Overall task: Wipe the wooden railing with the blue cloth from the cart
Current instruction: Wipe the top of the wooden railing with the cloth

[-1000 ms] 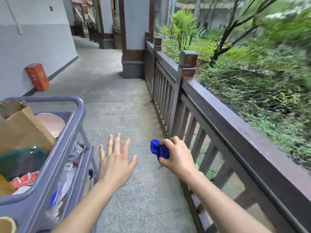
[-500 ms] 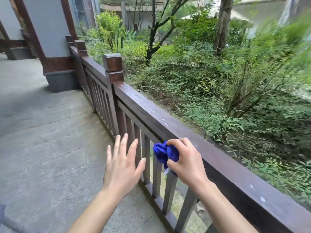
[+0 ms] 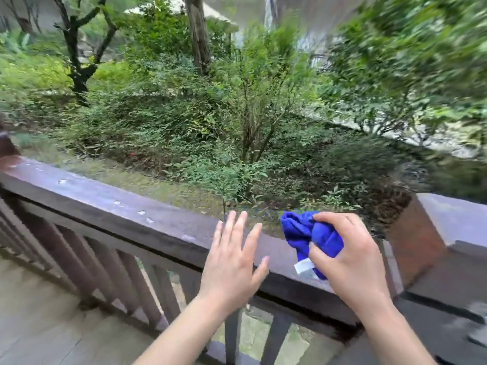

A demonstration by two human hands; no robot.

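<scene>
The dark brown wooden railing point(image 3: 110, 206) runs from the left edge down toward the right, with pale spots on its flat top rail. My right hand point(image 3: 350, 259) grips a bunched blue cloth point(image 3: 308, 235) with a white tag, held just above the top rail. My left hand point(image 3: 232, 262) hovers beside it, fingers spread and holding nothing, in front of the rail. The cart is out of view.
A square wooden post point(image 3: 432, 233) stands at the right, close to the cloth. Vertical balusters point(image 3: 97, 270) fill the space under the rail. Bushes and trees point(image 3: 250, 114) lie beyond the railing. Grey stone paving point(image 3: 34, 320) is at the lower left.
My view has swung right, from the walkway and cart to face the railing. Both hands have come up to the top rail, the right still gripping the cloth.
</scene>
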